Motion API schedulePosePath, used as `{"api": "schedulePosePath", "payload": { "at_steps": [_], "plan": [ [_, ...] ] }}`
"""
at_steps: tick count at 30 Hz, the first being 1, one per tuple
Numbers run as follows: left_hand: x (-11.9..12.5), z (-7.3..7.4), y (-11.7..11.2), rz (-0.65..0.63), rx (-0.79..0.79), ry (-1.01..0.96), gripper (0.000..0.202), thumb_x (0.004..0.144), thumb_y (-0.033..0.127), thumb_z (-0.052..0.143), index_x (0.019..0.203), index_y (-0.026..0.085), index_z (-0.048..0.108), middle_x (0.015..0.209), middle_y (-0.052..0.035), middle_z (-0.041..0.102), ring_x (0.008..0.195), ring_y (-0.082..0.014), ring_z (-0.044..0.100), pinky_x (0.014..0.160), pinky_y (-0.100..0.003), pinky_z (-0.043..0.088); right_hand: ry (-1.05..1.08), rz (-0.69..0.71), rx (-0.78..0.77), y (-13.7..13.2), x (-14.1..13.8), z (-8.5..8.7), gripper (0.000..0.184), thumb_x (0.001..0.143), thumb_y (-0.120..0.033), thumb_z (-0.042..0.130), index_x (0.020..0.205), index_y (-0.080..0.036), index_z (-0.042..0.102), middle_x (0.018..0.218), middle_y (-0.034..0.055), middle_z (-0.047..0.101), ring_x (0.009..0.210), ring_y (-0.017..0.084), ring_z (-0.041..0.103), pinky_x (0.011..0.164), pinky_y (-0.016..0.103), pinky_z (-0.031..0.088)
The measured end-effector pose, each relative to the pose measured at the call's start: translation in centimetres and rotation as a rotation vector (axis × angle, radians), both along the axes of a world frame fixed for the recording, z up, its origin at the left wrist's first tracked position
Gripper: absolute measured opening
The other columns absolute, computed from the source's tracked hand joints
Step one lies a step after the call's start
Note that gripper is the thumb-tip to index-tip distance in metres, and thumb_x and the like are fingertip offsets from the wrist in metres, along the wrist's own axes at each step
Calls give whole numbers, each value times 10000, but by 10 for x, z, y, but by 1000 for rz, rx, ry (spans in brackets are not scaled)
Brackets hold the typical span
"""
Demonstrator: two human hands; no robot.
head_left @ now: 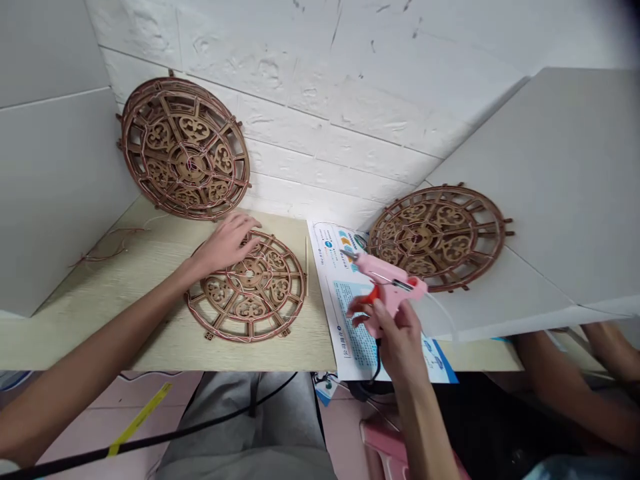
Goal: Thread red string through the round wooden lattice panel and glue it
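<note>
Left hand [225,243] open, fingers spread, palm down on a flat laser-cut wooden wheel [249,305], gripping nothing, the wheel lying on a pale wood-grain tabletop [150,320]. Right hand [395,333] closed around a pink hot glue gun [390,283] with red trigger, raised just right of the wheel over a printed instruction sheet [325,280]. Beyond, a matching wooden wheel [185,148] propped against a white brick wall [350,133], and a third wooden wheel [440,233] against a grey board [550,167].
</note>
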State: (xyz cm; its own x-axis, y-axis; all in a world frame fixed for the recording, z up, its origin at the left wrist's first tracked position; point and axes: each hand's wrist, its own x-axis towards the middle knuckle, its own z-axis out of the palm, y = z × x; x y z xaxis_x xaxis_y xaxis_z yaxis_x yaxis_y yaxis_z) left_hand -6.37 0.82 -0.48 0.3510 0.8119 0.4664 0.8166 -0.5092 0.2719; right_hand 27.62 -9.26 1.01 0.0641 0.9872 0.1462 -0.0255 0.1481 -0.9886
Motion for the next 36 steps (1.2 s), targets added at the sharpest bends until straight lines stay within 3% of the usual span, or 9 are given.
{"api": "schedulePosePath", "payload": {
  "at_steps": [2, 5, 9, 14, 18, 21, 26, 33, 36],
  "plan": [
    [2, -2, 0, -159, -45, -36, 357, 1044, 422, 427, 1185, 146, 604, 1247, -114, 621, 1261, -248, 503, 1129, -394, 371, -56, 142, -64, 13, -18, 0, 430, 818, -508, 799, 874, -217, 487, 843, 42, 688, 556, 129, 557, 466, 256, 393],
    [6, -12, 0, -231, -134, -11, 362, 1015, 494, 474, 1105, 163, 590, 1210, -111, 616, 1200, -260, 528, 1059, -392, 401, -134, 288, -112, 29, -30, -5, 434, 790, -537, 816, 904, -200, 567, 721, 9, 617, 513, 102, 455, 470, 252, 331],
    [10, -23, -2, -203, -206, 47, 438, 991, 590, 472, 1051, 168, 570, 1188, -118, 607, 1140, -278, 550, 990, -397, 408, -199, 429, -131, 46, -27, -11, 434, 788, -563, 812, 850, -171, 635, 663, -3, 538, 546, 98, 409, 531, 265, 340],
    [14, -25, -5, -136, -264, 65, 570, 907, 724, 530, 1061, 176, 573, 1230, -113, 580, 1159, -312, 539, 1008, -445, 383, -289, 747, -139, 76, -17, -3, 534, 920, -668, 611, 774, -155, 648, 564, 3, 507, 488, 95, 363, 495, 261, 248],
    [16, -26, -7, -116, -292, 75, 627, 835, 754, 602, 1080, 178, 570, 1270, -134, 551, 1186, -348, 509, 1031, -485, 372, -325, 903, -100, 101, -18, 4, 474, 934, -596, 633, 786, -146, 651, 588, 13, 547, 466, 89, 376, 479, 256, 268],
    [17, -28, -7, -119, -285, 77, 565, 838, 693, 639, 1075, 187, 559, 1298, -129, 545, 1202, -349, 501, 1030, -491, 371, -328, 937, -66, 107, -22, 2, 403, 936, -547, 653, 890, -147, 674, 634, 11, 569, 471, 82, 365, 463, 247, 270],
    [19, -26, -7, -113, -299, 84, 491, 836, 598, 688, 1069, 187, 556, 1311, -118, 538, 1237, -343, 480, 1066, -494, 348, -385, 846, -55, 101, -23, -4, 425, 962, -567, 608, 933, -145, 647, 624, -8, 489, 503, 89, 354, 470, 246, 282],
    [21, -19, -7, -121, -322, 106, 560, 868, 719, 595, 1060, 196, 547, 1311, -122, 542, 1240, -344, 479, 1043, -518, 359, -428, 914, -96, 98, -22, -8, 437, 988, -544, 580, 904, -121, 652, 597, -53, 277, 506, 74, 240, 460, 239, 185],
    [22, -18, -8, -123, -316, 115, 552, 882, 720, 574, 1065, 200, 547, 1329, -122, 539, 1255, -344, 468, 1059, -533, 345, -414, 911, -116, 98, -21, -9, 406, 996, -514, 583, 904, -122, 643, 603, -54, 270, 509, 72, 232, 461, 241, 168]
  ]
}}
